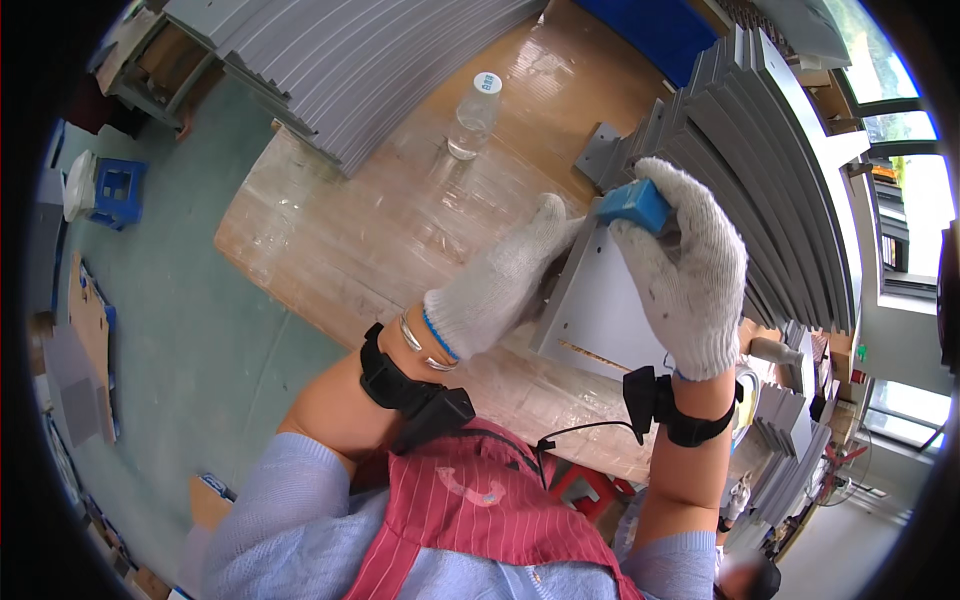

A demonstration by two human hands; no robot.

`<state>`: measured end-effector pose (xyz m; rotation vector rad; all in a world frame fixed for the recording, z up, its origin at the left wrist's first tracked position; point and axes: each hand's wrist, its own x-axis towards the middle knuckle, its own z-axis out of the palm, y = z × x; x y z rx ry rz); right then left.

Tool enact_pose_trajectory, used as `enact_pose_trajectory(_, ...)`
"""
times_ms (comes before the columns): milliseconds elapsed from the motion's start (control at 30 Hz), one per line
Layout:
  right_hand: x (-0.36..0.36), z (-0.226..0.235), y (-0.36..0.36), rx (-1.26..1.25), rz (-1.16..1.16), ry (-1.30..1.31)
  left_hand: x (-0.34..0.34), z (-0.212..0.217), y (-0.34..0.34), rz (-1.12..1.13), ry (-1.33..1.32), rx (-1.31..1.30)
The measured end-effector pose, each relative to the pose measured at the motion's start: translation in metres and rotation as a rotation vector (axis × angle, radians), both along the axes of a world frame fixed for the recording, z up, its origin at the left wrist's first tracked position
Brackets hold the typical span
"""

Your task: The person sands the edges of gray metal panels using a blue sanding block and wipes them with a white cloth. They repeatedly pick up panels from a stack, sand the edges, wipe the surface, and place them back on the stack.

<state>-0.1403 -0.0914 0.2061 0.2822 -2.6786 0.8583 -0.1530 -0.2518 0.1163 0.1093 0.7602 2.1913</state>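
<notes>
My right hand point(695, 265), in a white knit glove, is closed round a small blue block point(638, 205). The block rests at the upper edge of a light grey panel point(605, 290), which stands tilted over the table. A few small dark holes show in the panel's face and edge. My left hand point(495, 285), gloved too, holds the panel's left side with the thumb pointing up; its other fingers are partly hidden. A narrow brownish strip point(592, 356) shows low on the panel.
The worktable point(330, 225) has a film-like shiny covering. A clear bottle point(473, 120) with a white cap stands on it. Stacked grey panels rise at the far left point(350, 60) and at the right point(760, 170). A blue stool point(117, 190) stands on the green floor. Another person point(750, 578) is at lower right.
</notes>
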Motion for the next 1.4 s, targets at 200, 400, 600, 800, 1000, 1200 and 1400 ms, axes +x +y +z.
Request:
enact_pose_trajectory(200,-0.035,-0.006,0.024,-0.038,-0.177,-0.031,0.000,0.012,-0.010,-0.071,0.236,-0.206)
enact_pose_trajectory(400,0.000,0.008,0.027,-0.328,-0.150,-0.097,0.000,0.002,-0.013,-0.089,0.258,-0.259)
enact_pose_trajectory(600,0.013,0.013,0.025,-0.248,-0.013,-0.137,-0.002,0.006,-0.020,-0.187,0.253,-0.208)
enact_pose_trajectory(800,0.011,0.035,0.012,-0.144,0.046,-0.318,-0.001,0.004,-0.022,-0.242,0.325,-0.203)
enact_pose_trajectory(1000,0.004,0.031,0.015,0.010,0.142,-0.113,0.001,0.006,-0.024,-0.244,0.344,-0.231)
enact_pose_trajectory(1200,0.004,0.034,0.010,0.143,0.188,-0.075,0.005,0.003,-0.027,-0.210,0.361,-0.227)
enact_pose_trajectory(1400,0.009,0.035,0.008,0.135,0.184,-0.085,0.006,-0.001,-0.026,-0.198,0.402,-0.243)
